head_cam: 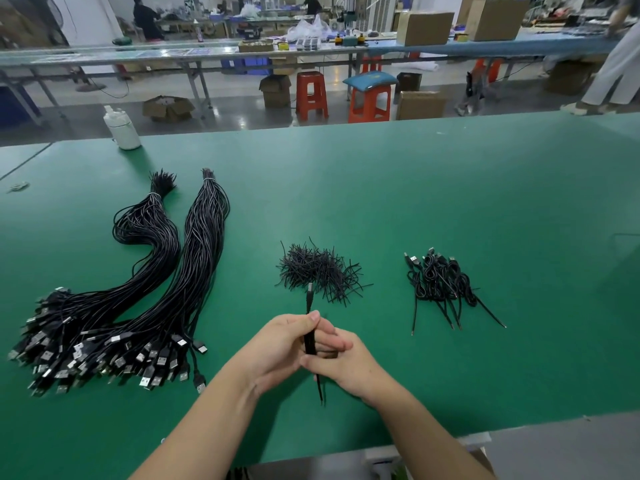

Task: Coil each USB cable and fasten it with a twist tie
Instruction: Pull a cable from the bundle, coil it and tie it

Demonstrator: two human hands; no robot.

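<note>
Both my hands meet over the green table (pixel 450 188), holding one black USB cable (pixel 308 341) folded into a narrow bundle. My left hand (pixel 280 344) grips the bundle from the left, thumb on top. My right hand (pixel 343 365) wraps its fingers around it from the right. The cable's plug (pixel 310 289) sticks up above my hands and a loose end (pixel 319 389) hangs below. A pile of black twist ties (pixel 318 268) lies just beyond my hands. Two big bundles of uncoiled cables (pixel 145 289) lie to the left. Several coiled cables (pixel 440 282) lie to the right.
A white plastic bottle (pixel 122 128) stands at the table's far left edge. Beyond the table are red stools (pixel 311 95), cardboard boxes (pixel 424 27), long workbenches and people. The table's near edge runs below my forearms.
</note>
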